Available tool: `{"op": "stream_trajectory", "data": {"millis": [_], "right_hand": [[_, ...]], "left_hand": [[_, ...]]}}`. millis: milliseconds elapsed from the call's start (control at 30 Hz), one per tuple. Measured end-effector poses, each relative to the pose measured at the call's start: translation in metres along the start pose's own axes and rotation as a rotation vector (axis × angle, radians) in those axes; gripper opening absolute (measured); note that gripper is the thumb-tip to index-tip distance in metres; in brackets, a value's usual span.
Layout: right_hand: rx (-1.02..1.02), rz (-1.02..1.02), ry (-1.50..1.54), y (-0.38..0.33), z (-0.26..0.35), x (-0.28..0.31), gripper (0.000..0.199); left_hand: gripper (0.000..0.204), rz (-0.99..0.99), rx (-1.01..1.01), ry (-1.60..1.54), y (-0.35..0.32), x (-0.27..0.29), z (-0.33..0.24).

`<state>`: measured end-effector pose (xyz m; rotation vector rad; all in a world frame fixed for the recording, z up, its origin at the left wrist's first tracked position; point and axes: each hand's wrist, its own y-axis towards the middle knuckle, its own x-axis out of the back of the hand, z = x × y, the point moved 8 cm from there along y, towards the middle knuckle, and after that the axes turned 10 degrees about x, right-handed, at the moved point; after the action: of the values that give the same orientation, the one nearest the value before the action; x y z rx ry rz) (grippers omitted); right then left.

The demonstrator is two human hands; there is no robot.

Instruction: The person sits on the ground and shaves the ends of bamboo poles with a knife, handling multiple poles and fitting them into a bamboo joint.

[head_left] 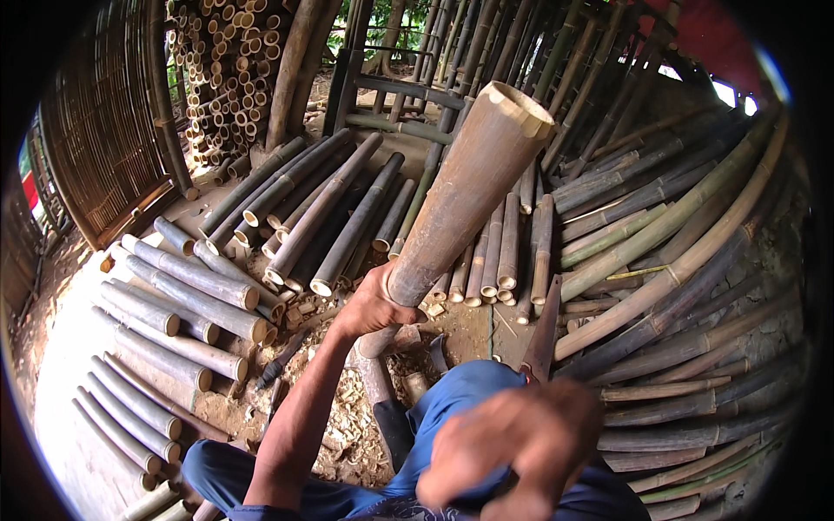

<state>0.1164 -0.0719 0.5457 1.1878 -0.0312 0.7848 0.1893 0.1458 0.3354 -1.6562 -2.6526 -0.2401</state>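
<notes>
My left hand (380, 302) is closed around the lower part of a thick brown bamboo tube (465, 195). The tube tilts up and away to the right, and its pale, cut upper rim faces up with facets trimmed around it. Beneath the hand, the tube's lower end comes down by an upright piece of bamboo (378, 391) standing among pale wood shavings (347, 425). My right hand (521, 443) is raised over my blue-clad lap, close to the camera and smeared by motion; I cannot make out its fingers or anything in them.
A handsaw (544, 334) leans beside my right knee. A dark-handled tool (280, 360) lies left of the shavings. Cut bamboo tubes lie in rows at the left (191, 282) and ahead (347, 217). Long bamboo poles (678, 260) fill the right side. Stacked tubes (230, 78) stand at the back.
</notes>
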Motion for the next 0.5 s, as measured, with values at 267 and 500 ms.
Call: {"op": "stream_trajectory", "data": {"millis": [267, 500], "right_hand": [[-0.629, 0.124, -1.372, 0.058, 0.026, 0.183, 0.063], [-1.010, 0.167, -1.115, 0.074, -0.022, 0.170, 0.067]], "left_hand": [[0.054, 0.064, -0.138, 0.126, 0.023, -0.020, -0.002], [0.060, 0.093, -0.018, 0.018, 0.012, -0.013, 0.009]]}}
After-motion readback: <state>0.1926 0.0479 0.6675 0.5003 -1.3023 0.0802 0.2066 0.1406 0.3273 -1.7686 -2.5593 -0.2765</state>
